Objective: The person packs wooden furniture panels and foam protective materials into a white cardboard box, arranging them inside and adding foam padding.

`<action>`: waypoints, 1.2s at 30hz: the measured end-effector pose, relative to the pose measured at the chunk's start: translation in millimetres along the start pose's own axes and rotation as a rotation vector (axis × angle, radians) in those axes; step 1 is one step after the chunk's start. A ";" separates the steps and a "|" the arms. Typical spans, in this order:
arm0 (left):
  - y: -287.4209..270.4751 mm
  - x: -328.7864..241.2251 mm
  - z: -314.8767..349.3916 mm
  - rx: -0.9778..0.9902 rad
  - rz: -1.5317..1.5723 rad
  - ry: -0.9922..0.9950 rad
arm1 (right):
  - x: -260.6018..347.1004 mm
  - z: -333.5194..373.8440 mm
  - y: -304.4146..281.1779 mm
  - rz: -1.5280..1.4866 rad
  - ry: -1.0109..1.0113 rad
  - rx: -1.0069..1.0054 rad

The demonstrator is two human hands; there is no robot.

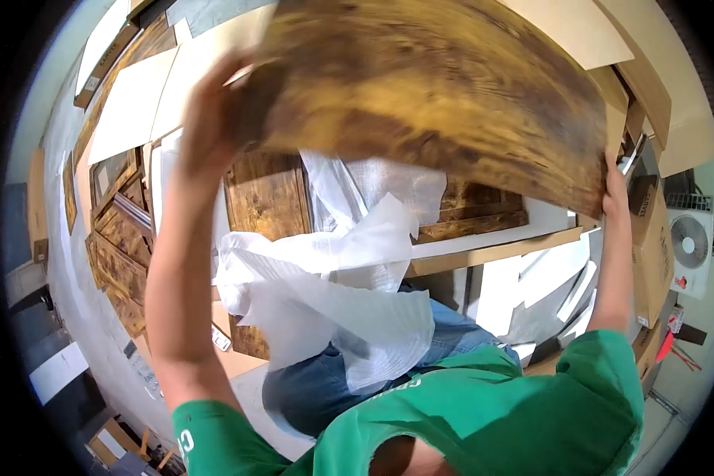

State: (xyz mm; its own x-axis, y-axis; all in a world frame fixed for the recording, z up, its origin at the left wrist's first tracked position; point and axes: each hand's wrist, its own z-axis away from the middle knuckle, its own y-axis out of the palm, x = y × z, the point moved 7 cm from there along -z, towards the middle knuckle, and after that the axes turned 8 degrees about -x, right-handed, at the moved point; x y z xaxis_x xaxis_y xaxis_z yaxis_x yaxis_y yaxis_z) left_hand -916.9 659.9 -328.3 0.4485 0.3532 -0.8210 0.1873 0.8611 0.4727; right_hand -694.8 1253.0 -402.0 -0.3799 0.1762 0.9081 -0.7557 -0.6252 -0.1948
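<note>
A large brown wood-grain panel [436, 95] is held up in front of me, above an open cardboard box. My left hand [214, 111] grips its left end, a little smeared by motion. At the panel's lower right corner, my right hand [614, 190] is closed on the edge, with most of its fingers hidden behind the board. Crumpled white foam wrap [333, 293] spills over the box's near side and onto my lap. Inside the box lie more wood-grain panels [268, 194] between pieces of foam.
Wood-grain parts [119, 254] and open cardboard flaps [131, 103] spread at the left. White foam strips [547, 278] lie right of my knees. Further right stand a cardboard box [652, 254] and a white unit with a round fan [689, 242].
</note>
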 end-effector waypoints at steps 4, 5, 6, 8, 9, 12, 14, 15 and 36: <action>70.1 70.0 -81.3 0.016 -0.064 0.144 | -31.8 -2.2 -88.9 -0.020 0.115 -0.301; 88.4 84.6 -91.1 0.008 0.026 0.128 | -43.4 -5.0 -107.6 -0.042 0.124 -0.327; 105.7 98.3 -102.7 0.006 0.116 0.111 | -56.9 -10.1 -128.9 -0.066 0.132 -0.357; 109.6 137.9 -141.0 0.040 0.026 0.182 | -81.1 -19.1 -162.7 -0.108 0.150 -0.415; 116.0 151.2 -142.9 0.045 -0.104 0.209 | -90.9 -20.6 -178.3 -0.131 0.160 -0.455; 130.6 167.2 -98.5 -0.095 -0.421 0.057 | -104.8 -13.4 -178.2 -0.138 0.220 -0.516; 112.0 205.1 -84.5 0.185 -0.681 0.105 | -112.6 -28.7 -185.3 -0.116 0.189 -0.539; 104.5 213.9 -63.9 0.342 -0.878 0.187 | -121.5 -36.2 -195.6 -0.087 0.196 -0.581; -17.5 144.6 125.9 0.516 -1.064 -0.186 | -186.4 108.0 407.1 1.382 -0.878 0.840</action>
State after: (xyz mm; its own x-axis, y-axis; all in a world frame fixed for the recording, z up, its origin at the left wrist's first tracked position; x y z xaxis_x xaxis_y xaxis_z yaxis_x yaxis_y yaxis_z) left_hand -745.3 649.8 -415.1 -0.0321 -0.5423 -0.8396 0.8505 0.4264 -0.3079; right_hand -874.1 883.5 -610.6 0.1389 -0.9603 0.2419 0.3559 -0.1795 -0.9171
